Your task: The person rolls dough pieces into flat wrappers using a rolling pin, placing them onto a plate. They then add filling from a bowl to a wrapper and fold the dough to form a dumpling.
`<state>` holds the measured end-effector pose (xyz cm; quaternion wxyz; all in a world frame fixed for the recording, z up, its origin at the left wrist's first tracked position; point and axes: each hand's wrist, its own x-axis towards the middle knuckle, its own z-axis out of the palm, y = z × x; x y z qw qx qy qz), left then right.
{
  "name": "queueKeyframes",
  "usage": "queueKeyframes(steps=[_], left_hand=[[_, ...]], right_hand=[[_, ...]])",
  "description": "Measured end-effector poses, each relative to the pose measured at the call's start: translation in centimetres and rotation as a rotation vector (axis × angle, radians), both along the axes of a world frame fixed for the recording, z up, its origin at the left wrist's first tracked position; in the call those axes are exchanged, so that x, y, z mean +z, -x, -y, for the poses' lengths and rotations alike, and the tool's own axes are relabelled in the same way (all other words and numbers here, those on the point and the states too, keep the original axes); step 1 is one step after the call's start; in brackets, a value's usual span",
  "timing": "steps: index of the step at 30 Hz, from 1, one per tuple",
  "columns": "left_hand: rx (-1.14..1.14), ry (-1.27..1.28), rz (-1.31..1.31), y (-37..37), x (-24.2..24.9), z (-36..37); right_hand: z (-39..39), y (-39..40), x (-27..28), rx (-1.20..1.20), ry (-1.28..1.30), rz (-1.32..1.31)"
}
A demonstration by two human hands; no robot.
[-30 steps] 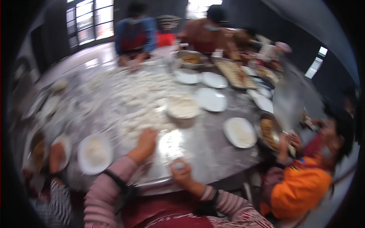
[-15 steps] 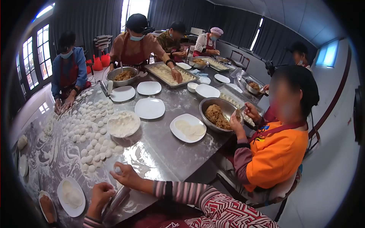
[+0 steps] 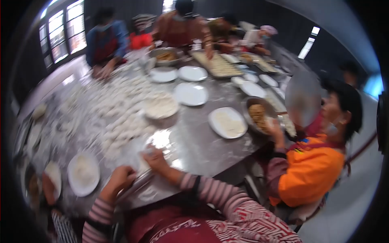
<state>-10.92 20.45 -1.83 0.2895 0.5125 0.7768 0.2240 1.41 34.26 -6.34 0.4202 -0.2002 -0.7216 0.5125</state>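
Observation:
Close to the table's near edge, my left hand [image 3: 121, 179] is closed with its fingers bent inward; what it grips is too blurred to make out. Just to its right, my right hand [image 3: 157, 159] curls around something small and whitish by the fingertips, also smeared. Beyond both hands lie many small rounds of white dough [image 3: 125, 121] on the floured steel table [image 3: 190, 156]. A bowl of flour [image 3: 161, 104] sits past my right hand. Left of my left hand is a white plate [image 3: 84, 187] bearing pale flat dough wrappers [image 3: 84, 169].
A person in orange [image 3: 312, 178] sits at the right beside a metal bowl of brown filling [image 3: 257, 115]. A plate of wrappers [image 3: 217, 130] and several white plates stand nearby. Across the table, other people work around a tray [image 3: 216, 65]. Another person's arm [image 3: 48, 190] reaches in at lower left.
My view has swung left and blurred, so the table and people appear farther right. Both my hands stay close together near the edge, still closed.

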Motion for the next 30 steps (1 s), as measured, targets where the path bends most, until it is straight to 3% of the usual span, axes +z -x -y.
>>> queueKeyframes(steps=[1, 2, 3, 4, 6, 7, 11, 12, 17, 19, 24, 28, 30], left_hand=[[-0.033, -0.004, -0.001, 0.6, -0.4, 0.4], [0.011, -0.061, -0.023, 0.7, -0.7, 0.9], [0.05, -0.121, 0.068, 0.9, -1.0, 1.7], [0.146, -0.156, 0.231, 1.0, -2.4, 2.2], [0.127, -0.098, 0.189, -0.2, -1.5, 2.6], [0.082, -0.077, 0.121, -0.8, 0.0, 2.4], [0.207, -0.17, -0.021, -0.8, -1.2, 0.5], [0.151, -0.171, -0.004, -0.4, -1.5, 0.3], [0.166, -0.206, 0.217, 0.1, -2.3, 2.3], [0.146, -0.195, 0.174, 0.0, -1.5, 2.3], [0.103, -0.144, -0.054, -0.2, -0.9, 0.3], [-0.03, -0.087, -0.043, 0.5, -0.8, 1.2], [0.052, -0.15, -0.002, 0.8, -1.2, 1.9]], right_hand=[[-0.2, -0.9, -1.4, 0.058, -0.013, 0.077], [-0.5, -1.8, -3.9, -0.102, -0.681, -0.036], [0.4, -3.9, -3.2, -0.206, -0.876, 0.048], [1.8, -5.5, 0.7, 0.024, -0.254, 0.142], [1.9, -4.9, 1.6, -0.014, 0.024, 0.081], [1.4, -3.7, 2.1, -0.033, -0.03, 0.067], [-0.3, 1.5, 3.1, -0.053, -0.111, 0.036], [-0.6, 2.0, 2.7, -0.035, -0.099, 0.002], [1.6, -4.5, 1.5, 0.008, 0.13, 0.063], [1.5, -4.5, 1.4, 0.025, 0.147, 0.05], [-0.9, 2.6, 2.4, -0.05, -0.114, 0.021], [0.0, -2.2, 1.3, 0.017, 0.0, 0.059], [2.5, -5.8, 2.3, 0.029, 0.156, 0.073]])
